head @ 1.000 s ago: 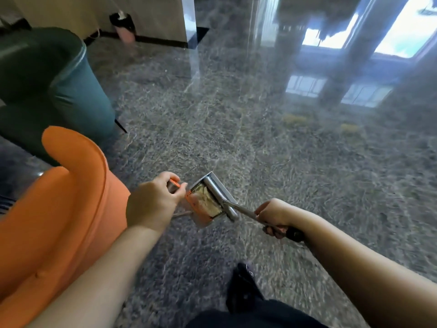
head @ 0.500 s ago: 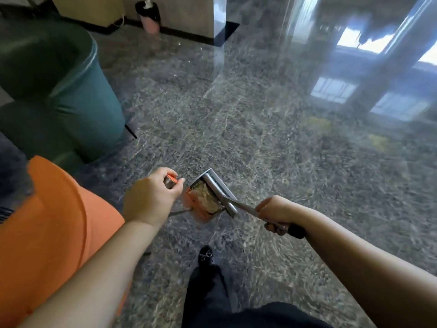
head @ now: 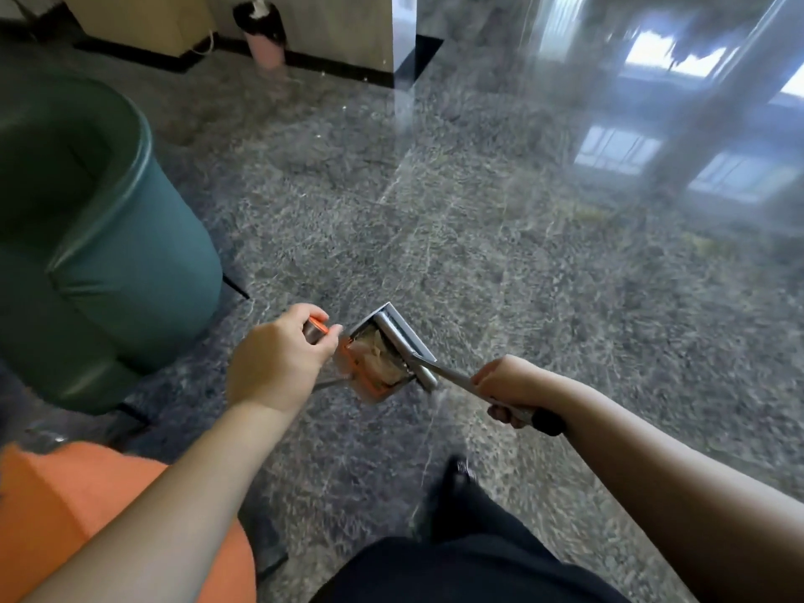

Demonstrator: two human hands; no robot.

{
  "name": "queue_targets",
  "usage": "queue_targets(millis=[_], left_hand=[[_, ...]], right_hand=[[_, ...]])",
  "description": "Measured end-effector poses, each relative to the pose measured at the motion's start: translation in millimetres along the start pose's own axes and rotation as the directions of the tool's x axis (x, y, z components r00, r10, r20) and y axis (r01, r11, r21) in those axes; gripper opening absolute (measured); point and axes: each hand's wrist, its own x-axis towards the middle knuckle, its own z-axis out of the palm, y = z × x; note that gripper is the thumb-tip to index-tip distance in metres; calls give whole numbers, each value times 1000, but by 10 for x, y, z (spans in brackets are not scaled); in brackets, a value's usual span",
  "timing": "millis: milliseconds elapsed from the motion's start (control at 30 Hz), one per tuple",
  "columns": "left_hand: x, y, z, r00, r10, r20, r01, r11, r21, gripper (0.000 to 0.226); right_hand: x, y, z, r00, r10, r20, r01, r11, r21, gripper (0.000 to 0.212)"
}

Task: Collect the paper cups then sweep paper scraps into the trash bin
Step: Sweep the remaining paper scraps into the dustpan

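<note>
Left hand (head: 278, 367) grips an orange-tipped handle (head: 316, 329); right hand (head: 511, 387) clasps the metal dustpan (head: 391, 346) rod – pale crumpled scraps (head: 378, 356) inside, above speckled polished floor (head: 500, 276); pink bin (head: 265, 41) far off.

Polished dark speckled stone floor (head: 500, 254) mirrors bright windows (head: 678, 58) at right; green armchair (head: 100, 263) at left, orange chair (head: 65, 515) nearest, beige wall (head: 339, 23) with black skirting beyond.
</note>
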Motion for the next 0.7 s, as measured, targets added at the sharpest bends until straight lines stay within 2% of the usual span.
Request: queue_targets(millis=[233,333,433,700], left_hand=[[1392,150,429,998,-60,8,60,998,3,22],[1950,211,537,998,-68,-8,68,998,0,21],[2522,227,634,991,-125,-50,123,992,-32,21],[3971,29,857,978,-144,-150,144,989,-5,21]], right_hand=[[948,-1055,-793,996,-43,74,56,981,-183,31],[1227,-1589,-1134,996,-64,59,76,970,-229,26],[1559,-2123,-1436,995,-52,88,76,953,-294,37],[2415,-3364,-1937,990,-94,103,118,956,-269,20]])
